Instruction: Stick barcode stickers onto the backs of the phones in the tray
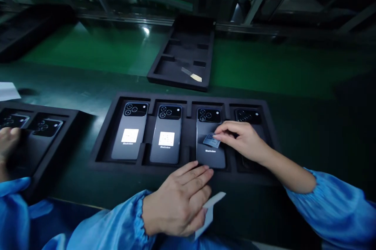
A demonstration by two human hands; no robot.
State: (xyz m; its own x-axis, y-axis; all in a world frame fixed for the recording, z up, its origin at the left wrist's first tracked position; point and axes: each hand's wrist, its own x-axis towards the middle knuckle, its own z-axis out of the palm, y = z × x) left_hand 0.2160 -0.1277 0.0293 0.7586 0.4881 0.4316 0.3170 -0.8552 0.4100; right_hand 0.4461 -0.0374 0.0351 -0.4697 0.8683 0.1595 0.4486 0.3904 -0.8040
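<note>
A: What does the feed give you, from the back first?

B: A dim assembly line, a green belt (88, 50) running across, and on it, up centre, a far tray (176, 82) of black foam with a pale strip (191, 74) lying in one pocket. Then I read left to right. At the left edge a side tray (58, 152) holds two dark phones (47, 126), camera side up, and another person's hand (8, 140) rests on it; not ours.

A: And the tray in front?

B: The near tray (101, 144) has four pockets, one phone each, backs up. The first phone (130, 152) and the second phone (166, 154) each carry a white square sticker (130, 135) already. My left hand (179, 203) lies on the near rim, fingers together and nearly flat, over a white sheet (213, 203); whether it pinches that sheet or only presses on it, I cannot tell.

A: The label itself?

B: The small label (210, 140) is over the back of the third phone (210, 158), clamped between thumb and fingertips of my right hand (243, 138), one edge about touching the back. I judge it feather-light, limp, sticky underneath, quick to curl or crease, so the hold belongs on a bare corner. The phone looks stiff, smooth and slippery, seated snug in the foam, and I would lift it by its long edges. The fourth phone (248, 116) is mostly hidden behind that hand
</note>
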